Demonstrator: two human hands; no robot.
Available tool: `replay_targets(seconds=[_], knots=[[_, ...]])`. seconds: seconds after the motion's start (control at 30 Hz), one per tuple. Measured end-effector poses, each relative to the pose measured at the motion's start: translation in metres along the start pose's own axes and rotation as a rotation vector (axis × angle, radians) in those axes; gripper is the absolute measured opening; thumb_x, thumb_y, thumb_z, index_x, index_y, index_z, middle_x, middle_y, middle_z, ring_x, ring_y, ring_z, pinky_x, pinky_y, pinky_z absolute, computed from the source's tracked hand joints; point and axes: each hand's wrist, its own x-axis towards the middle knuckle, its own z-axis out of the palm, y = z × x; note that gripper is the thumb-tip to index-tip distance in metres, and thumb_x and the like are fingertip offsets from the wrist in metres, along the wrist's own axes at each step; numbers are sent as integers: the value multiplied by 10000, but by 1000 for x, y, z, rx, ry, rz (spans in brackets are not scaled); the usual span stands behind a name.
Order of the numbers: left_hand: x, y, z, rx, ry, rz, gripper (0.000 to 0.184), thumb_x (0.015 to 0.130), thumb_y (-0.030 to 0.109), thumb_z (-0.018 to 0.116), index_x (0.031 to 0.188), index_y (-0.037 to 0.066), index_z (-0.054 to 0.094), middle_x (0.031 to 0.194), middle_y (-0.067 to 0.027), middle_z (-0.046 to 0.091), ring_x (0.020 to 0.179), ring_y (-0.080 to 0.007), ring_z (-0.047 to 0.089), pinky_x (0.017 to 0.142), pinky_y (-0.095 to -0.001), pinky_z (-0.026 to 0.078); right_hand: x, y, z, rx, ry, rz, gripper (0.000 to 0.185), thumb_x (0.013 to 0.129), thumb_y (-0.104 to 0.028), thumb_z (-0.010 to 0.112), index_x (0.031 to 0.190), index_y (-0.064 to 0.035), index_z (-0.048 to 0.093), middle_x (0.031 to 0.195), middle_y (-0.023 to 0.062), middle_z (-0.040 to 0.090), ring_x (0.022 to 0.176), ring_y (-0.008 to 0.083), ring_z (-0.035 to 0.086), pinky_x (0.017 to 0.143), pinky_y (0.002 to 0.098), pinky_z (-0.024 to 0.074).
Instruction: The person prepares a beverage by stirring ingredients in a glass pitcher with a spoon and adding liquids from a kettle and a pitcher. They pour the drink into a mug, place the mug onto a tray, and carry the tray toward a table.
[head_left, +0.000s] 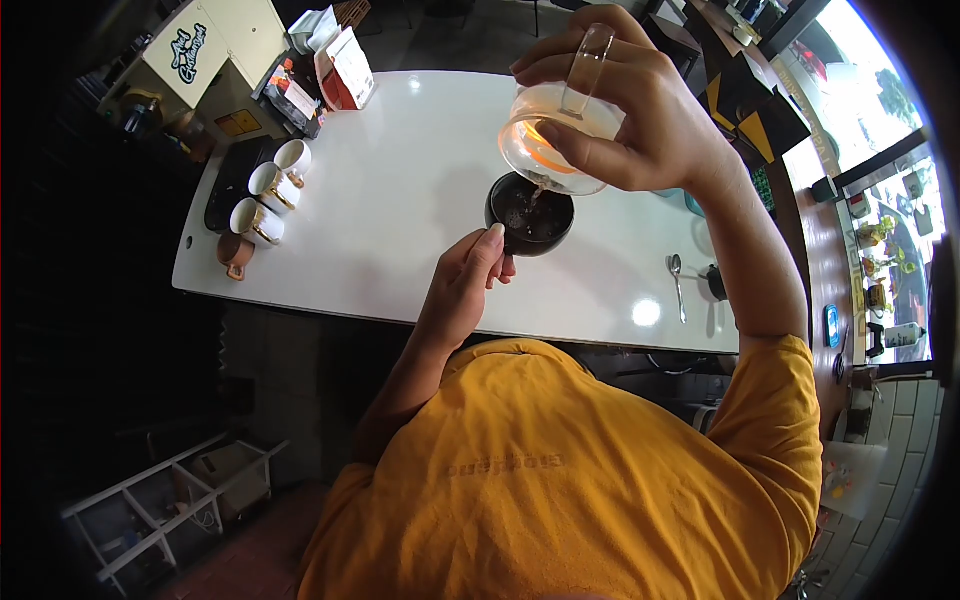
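Observation:
In my right hand (650, 120), a clear glass pitcher (590, 180) with a glass handle is gripped by its body and tilted. A thin stream of liquid runs from its lip into a black cup (543, 245) just below. My left hand (465, 280) pinches the cup at its near side, thumb on top, and the cup leans slightly. Liquid shows inside the dark bowl of the cup. My fingers hide part of the pitcher, and my left hand covers the cup's handle, if it has one.
White cups (272, 187) and a brown cup (236, 252) line the left of the white table (400, 200). Bags (345, 70) stand at the back left. A spoon (679, 285) lies at the right, beside a small dark object (716, 282). A wooden counter (815, 240) runs along the window.

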Motion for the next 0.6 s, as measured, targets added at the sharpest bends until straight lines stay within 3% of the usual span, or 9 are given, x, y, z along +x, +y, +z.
replay_targets(seconds=[0.07,0.27,0.6], knots=[[0,-1,0,7,1,6,416,1009,339,391,693,71,426,712,-47,507,711,-124,470,663,-260,378,-1,4,4,5,74,-75,298,793,-291,664,815,6,669,869,153,701,804,254,665,858,404,430],[3,-2,2,0,-10,16,415,1010,337,388,696,68,430,717,-51,515,708,-124,472,662,-259,379,-3,0,-2,30,0,17,298,800,-292,657,801,5,672,855,155,704,796,254,670,866,410,429],[8,-2,11,4,-26,3,421,1008,351,391,701,69,442,716,-46,516,703,-122,472,655,-260,377,-13,10,-2,15,23,-63,321,805,-304,650,847,14,673,884,166,701,849,271,676,898,424,424]])
